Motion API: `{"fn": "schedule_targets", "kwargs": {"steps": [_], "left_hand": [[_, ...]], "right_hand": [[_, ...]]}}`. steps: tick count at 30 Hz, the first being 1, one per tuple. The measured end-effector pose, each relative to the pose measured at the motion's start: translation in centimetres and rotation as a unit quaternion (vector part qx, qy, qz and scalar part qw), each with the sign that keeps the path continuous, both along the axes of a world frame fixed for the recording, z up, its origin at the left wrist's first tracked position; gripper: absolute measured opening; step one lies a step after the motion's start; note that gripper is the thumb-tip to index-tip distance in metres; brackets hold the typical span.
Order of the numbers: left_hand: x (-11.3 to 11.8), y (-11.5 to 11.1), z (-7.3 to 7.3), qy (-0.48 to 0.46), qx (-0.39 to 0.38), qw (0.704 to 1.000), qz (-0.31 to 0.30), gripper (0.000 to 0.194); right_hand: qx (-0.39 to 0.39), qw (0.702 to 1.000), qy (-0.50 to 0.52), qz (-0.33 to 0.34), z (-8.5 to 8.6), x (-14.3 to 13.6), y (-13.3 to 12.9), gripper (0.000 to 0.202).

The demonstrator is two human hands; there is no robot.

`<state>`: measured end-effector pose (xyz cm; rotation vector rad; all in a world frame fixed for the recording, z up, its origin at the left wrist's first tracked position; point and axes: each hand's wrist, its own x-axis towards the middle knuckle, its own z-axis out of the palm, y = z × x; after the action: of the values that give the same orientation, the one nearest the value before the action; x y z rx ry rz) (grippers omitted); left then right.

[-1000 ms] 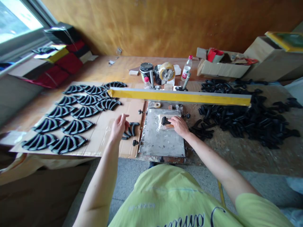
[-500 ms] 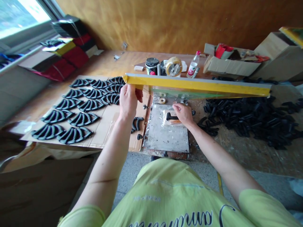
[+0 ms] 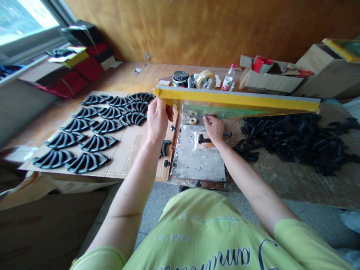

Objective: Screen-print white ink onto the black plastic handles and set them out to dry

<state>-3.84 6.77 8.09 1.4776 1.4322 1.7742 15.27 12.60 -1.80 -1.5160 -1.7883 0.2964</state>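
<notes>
A long yellow-edged frame (image 3: 239,98) stands tilted up over the back of a grey metal plate (image 3: 194,161). My left hand (image 3: 159,118) grips its left corner. My right hand (image 3: 214,128) is closed just below the frame's lower edge, fingertips pinched; what they hold, if anything, is too small to make out. One black curved piece (image 3: 204,139) lies on a small pale holder on the plate, just below my right hand. A small tape roll (image 3: 192,120) sits at the plate's back edge.
Fanned rows of black pieces (image 3: 105,137) cover cardboard at the left. A heap of black pieces (image 3: 295,142) lies at the right. Behind the frame stand a black-lidded jar (image 3: 180,78), a large tape roll (image 3: 206,79) and a bottle (image 3: 228,77). Farther right is an open box (image 3: 271,81).
My right hand has moved back, away from the black piece and toward the frame's lower edge. The left hand and the frame's left corner have shifted slightly right in view.
</notes>
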Motion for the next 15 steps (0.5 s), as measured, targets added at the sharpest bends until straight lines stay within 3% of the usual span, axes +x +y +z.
{"fn": "schedule_targets", "kwargs": {"steps": [15], "left_hand": [[-0.12, 0.14, -0.23, 0.012, -0.001, 1.000, 0.002, 0.037]], "right_hand": [[0.014, 1.000, 0.027, 0.006, -0.23, -0.08, 0.10, 0.037]]}}
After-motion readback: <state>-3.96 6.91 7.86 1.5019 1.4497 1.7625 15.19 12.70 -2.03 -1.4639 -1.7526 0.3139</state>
